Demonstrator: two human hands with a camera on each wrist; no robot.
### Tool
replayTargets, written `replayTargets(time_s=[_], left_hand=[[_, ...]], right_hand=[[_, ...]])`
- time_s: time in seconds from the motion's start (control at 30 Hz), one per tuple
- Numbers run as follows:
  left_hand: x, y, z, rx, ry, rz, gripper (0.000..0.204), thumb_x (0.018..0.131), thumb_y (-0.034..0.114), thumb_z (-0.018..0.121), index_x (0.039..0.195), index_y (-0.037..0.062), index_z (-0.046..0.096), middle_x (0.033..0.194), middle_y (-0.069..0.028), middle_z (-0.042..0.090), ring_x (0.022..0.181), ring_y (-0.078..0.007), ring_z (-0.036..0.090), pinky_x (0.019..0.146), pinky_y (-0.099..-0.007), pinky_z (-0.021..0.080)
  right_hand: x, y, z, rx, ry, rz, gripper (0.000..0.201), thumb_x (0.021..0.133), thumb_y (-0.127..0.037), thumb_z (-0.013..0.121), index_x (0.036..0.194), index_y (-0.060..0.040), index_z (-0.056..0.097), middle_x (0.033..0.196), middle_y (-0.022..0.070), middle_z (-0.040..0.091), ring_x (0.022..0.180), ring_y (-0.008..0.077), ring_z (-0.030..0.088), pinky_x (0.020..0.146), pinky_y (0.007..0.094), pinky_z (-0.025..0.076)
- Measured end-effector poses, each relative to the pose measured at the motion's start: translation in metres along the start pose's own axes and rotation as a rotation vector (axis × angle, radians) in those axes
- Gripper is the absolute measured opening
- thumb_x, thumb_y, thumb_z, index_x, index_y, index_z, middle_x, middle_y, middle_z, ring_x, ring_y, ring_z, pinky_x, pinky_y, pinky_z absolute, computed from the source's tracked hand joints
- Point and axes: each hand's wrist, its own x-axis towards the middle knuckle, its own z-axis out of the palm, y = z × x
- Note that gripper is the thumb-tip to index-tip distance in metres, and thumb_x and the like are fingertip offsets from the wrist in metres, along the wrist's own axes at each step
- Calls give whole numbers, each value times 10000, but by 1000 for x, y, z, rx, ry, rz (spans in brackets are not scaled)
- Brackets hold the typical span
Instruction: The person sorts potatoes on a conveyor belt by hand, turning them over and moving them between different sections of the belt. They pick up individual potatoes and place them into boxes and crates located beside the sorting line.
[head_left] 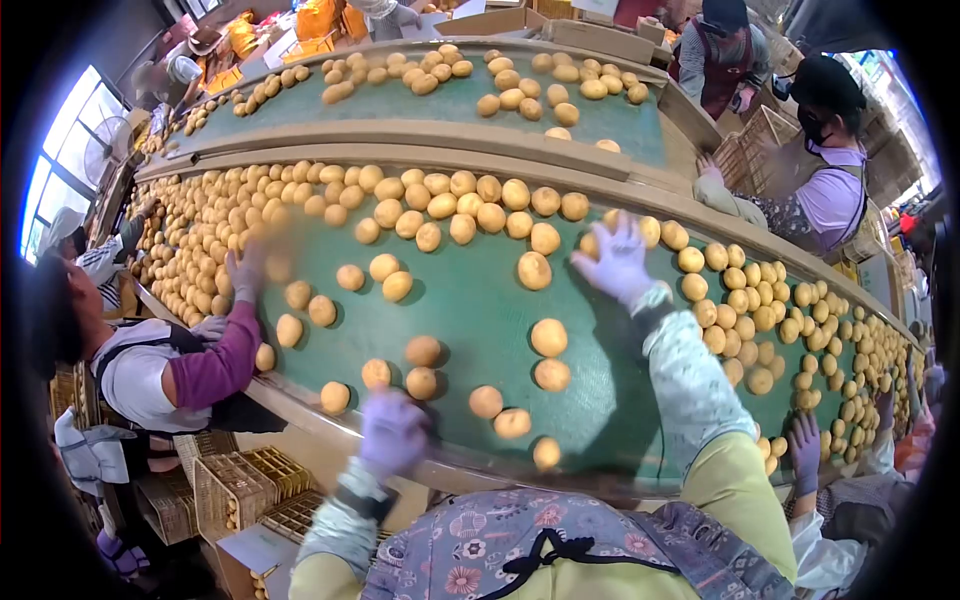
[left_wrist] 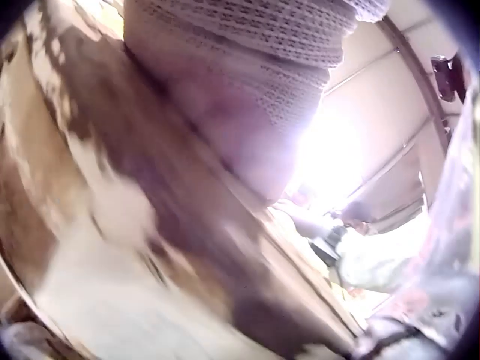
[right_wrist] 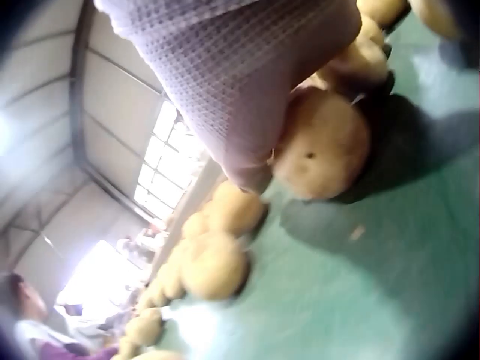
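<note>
Potatoes lie scattered over a green conveyor belt (head_left: 460,320). My right hand (head_left: 622,262), in a pale purple knit glove, reaches over the belt with fingers spread at the row of potatoes along its far side. In the right wrist view the gloved thumb (right_wrist: 251,161) lies against a potato (right_wrist: 321,146) with a small dark spot. My left hand (head_left: 392,432), in a matching glove, is blurred over the belt's near edge, just on my side of a potato (head_left: 421,383). The left wrist view shows the glove (left_wrist: 247,90) above blurred brown and white surfaces; its fingers are hidden.
Potatoes crowd the belt at left (head_left: 190,250) and right. A second belt (head_left: 440,105) runs behind a divider (head_left: 400,155). At left a person in a purple sleeve (head_left: 235,350) reaches in; another gloved hand (head_left: 805,452) is at right. Crates (head_left: 235,490) stand below left.
</note>
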Motion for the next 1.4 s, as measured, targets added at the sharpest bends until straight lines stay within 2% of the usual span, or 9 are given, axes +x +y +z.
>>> replayTargets(time_s=[0.07,0.2,0.47,0.8,0.97,1.07,1.27,1.3,1.4], left_hand=[[7,-94,-6,133,146,-10,203,752,194,804,947,187,748,1048,-98,704,1114,-373,643,1029,-555,473],[11,-200,-35,438,333,-190,550,870,265,814,1364,74,669,1265,-184,686,1197,-412,616,1124,-580,426],[-8,-64,-11,-182,137,255,508,888,238,797,1358,67,705,1388,-163,691,1286,-403,644,1133,-589,489],[-11,-121,-41,-240,213,-24,563,900,315,847,1396,92,701,1440,-132,694,1312,-370,655,1155,-530,487],[0,-122,-62,-375,82,235,754,852,405,890,1496,90,656,1491,-147,646,1403,-376,607,1199,-551,457],[-3,-133,-45,-396,4,262,705,847,405,890,1446,94,686,1437,-150,669,1351,-363,630,1177,-551,470],[24,-280,-86,117,-287,-297,359,916,305,800,1227,145,721,1216,-134,710,1192,-379,655,1024,-557,491],[-4,-317,-83,14,296,-198,305,922,230,781,1211,154,719,1187,-119,703,1203,-383,632,1043,-564,457],[-26,-373,-103,87,452,-341,394,957,183,776,1333,97,695,1385,-167,685,1327,-409,579,1184,-563,398]], right_hand=[[-11,-47,-23,63,-587,-270,623,915,-624,716,1342,-172,769,1407,197,679,1447,436,529,1246,669,311],[-4,-119,-87,951,-413,-63,377,932,-434,770,1126,-112,785,1131,179,760,1105,372,724,983,512,562],[120,-77,-2,217,-391,379,790,887,-646,713,1526,-185,666,1569,284,571,1436,527,547,1207,569,473],[32,-219,0,391,-634,-210,712,791,-594,879,1289,-100,754,1339,210,674,1329,437,614,1138,508,516],[85,-282,-48,1178,-949,26,456,930,-388,873,1246,-103,708,939,-12,695,740,95,650,655,298,524],[170,-262,-24,2043,-645,352,340,1133,-292,646,1398,-81,674,1267,100,751,1075,176,732,882,315,612],[156,-246,-6,1127,-556,141,641,1041,-458,754,1537,-67,640,1457,137,703,1366,312,649,1177,440,514],[139,-229,23,821,-376,145,668,1013,-461,772,1546,-80,641,1470,173,687,1407,355,613,1218,468,474],[83,-221,77,344,-17,111,722,960,-456,810,1565,-104,637,1481,226,664,1453,434,556,1269,520,418]])
